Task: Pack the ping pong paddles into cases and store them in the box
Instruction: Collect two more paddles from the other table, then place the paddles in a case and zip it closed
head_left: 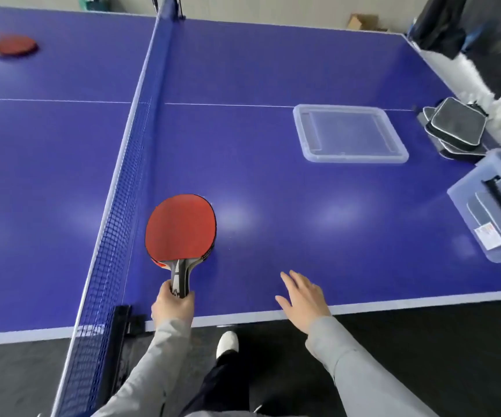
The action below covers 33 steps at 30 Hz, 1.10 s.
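Observation:
My left hand (172, 308) grips the handles of a stacked pair of red paddles (180, 227) lying by the net near the table's front edge. Open, with fingers spread, my right hand (302, 294) hovers over the front edge to the right of them and holds nothing. Another red paddle (14, 45) lies far off on the left half of the table. Black paddle cases (457, 124) are piled at the right edge. Near them stands a clear plastic box (496, 206) with a black handle and a case inside. Its clear lid (350, 133) lies flat on the table.
The blue net (123, 182) runs from the front clamp to the far side, splitting the blue table (258, 70). A pile of white balls (469, 76) and dark gear sit beyond the right edge. My shoe (226, 344) shows on the dark floor below.

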Motion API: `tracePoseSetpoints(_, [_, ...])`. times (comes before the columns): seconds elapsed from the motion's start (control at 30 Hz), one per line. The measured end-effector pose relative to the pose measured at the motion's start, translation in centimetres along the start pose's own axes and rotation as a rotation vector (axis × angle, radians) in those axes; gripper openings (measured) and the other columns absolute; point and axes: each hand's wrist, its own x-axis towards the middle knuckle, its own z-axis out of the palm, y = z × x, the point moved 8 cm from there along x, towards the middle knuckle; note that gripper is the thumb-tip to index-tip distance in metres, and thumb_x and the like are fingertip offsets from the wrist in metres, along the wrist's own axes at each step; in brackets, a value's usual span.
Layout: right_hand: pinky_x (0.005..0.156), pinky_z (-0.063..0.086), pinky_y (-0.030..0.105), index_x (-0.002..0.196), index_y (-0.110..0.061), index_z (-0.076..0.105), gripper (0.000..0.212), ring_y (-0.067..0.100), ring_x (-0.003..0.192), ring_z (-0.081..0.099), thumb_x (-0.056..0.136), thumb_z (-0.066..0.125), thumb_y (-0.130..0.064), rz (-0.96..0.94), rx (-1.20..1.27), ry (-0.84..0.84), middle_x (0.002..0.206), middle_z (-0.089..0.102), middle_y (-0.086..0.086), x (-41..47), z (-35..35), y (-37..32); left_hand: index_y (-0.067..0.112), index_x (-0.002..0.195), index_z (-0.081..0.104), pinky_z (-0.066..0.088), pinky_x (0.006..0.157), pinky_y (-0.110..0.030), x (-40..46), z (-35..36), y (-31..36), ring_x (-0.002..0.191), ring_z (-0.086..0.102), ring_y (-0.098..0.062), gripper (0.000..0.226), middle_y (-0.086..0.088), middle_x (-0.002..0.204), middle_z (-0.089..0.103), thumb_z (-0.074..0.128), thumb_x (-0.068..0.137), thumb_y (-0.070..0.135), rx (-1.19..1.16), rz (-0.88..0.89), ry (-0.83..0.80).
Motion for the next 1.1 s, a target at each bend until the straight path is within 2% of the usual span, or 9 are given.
tracePoseSetpoints(0.1, [0.116,0.02,0.041,0.152,-0.021,0.013,0.059,0.02,0.146,0.015,0.101,0.032,-0.044,-0.002,-0.028,-0.018,0.159,0.014,0.003,2.8,-0.6,-1.2,0.017,0.085,0.052,0.038,0.068,-0.033,3.4,0.0,0.8,0.07,0.05,-0.03,0.015,0.001,0.063,0.052,0.066,0.079,0.017,0.009,-0.019,0.005])
tracePoseSetpoints(0.27, [0.117,0.017,0.042,0.152,-0.022,0.007,0.061,0.02,0.148,0.008,0.1,0.029,-0.046,-0.006,-0.075,-0.029,0.16,0.009,0.002,6.3,-1.1,-2.8,0.017,0.087,0.052,0.039,0.068,-0.033,8.0,0.0,1.3,0.07,0.05,-0.031,0.014,-0.007,0.071,0.057,0.064,0.079,0.015,0.035,-0.046,0.005])
tracePoseSetpoints(0.53, [0.118,0.014,0.042,0.152,-0.023,0.006,0.062,0.02,0.148,0.006,0.1,0.025,-0.05,0.024,-0.11,-0.049,0.161,0.008,0.002,9.6,-1.3,-3.7,0.019,0.094,0.055,0.037,0.067,-0.031,10.2,0.2,1.0,0.069,0.049,-0.031,0.018,-0.004,0.069,0.055,0.065,0.079,0.016,0.091,-0.069,0.011])
tracePoseSetpoints(0.7, [0.119,0.012,0.042,0.152,-0.023,0.005,0.063,0.02,0.148,0.005,0.1,0.025,-0.051,0.009,-0.135,-0.052,0.161,0.007,0.002,11.0,-1.5,-4.4,0.001,0.085,0.063,0.049,0.079,-0.041,10.6,0.0,1.4,0.086,0.054,-0.035,0.012,-0.01,0.099,0.047,0.063,0.073,0.002,0.031,-0.009,0.053])
tracePoseSetpoints(0.87, [0.119,0.012,0.042,0.152,-0.023,0.007,0.063,0.02,0.148,0.004,0.1,0.026,-0.051,-0.013,-0.129,-0.047,0.161,0.006,0.003,11.7,-1.6,-5.2,0.001,0.102,0.062,0.046,0.085,-0.041,11.0,0.2,0.9,0.097,0.053,-0.037,0.03,-0.017,0.108,0.049,0.067,0.072,0.001,0.06,-0.028,0.023])
tracePoseSetpoints(1.1, [0.119,0.015,0.041,0.153,-0.022,0.006,0.064,0.021,0.149,-0.003,0.099,0.027,-0.05,-0.038,-0.151,-0.07,0.162,-0.002,0.004,11.6,-0.7,-5.1,-0.001,0.111,0.06,0.041,0.088,-0.039,11.0,0.4,1.0,0.105,0.052,-0.037,0.043,-0.019,0.112,0.051,0.074,0.07,0.002,0.084,-0.007,0.01])
